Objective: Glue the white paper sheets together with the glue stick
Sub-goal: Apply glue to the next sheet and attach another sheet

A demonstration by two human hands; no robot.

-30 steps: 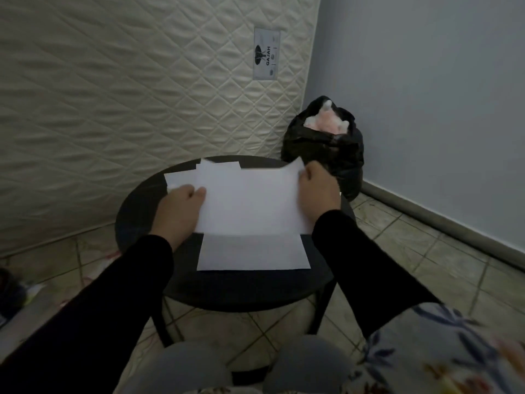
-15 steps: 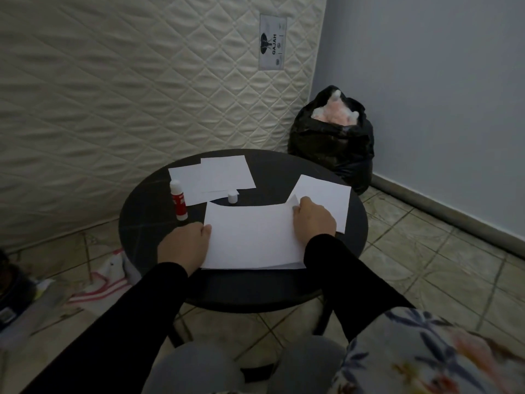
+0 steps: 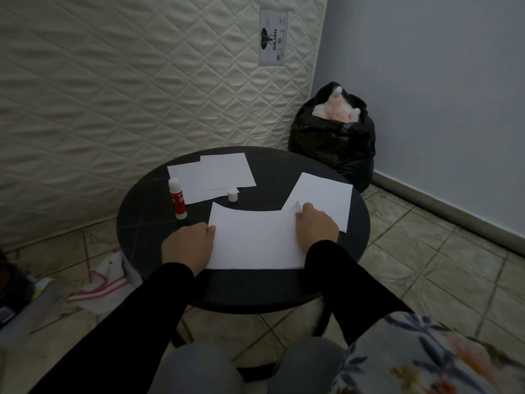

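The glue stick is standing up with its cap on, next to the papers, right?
Not quite. The head view shows the glue stick standing upright by the papers, but its cap is off: the white cap sits by itself on the table.

A single head-worn view looks forward and down from above the seated person's knees, close over the round black table (image 3: 142, 245). It faces a quilted cream mattress (image 3: 127, 95) standing at the far left and a pale, probably blue-grey wall (image 3: 426, 81) at right.
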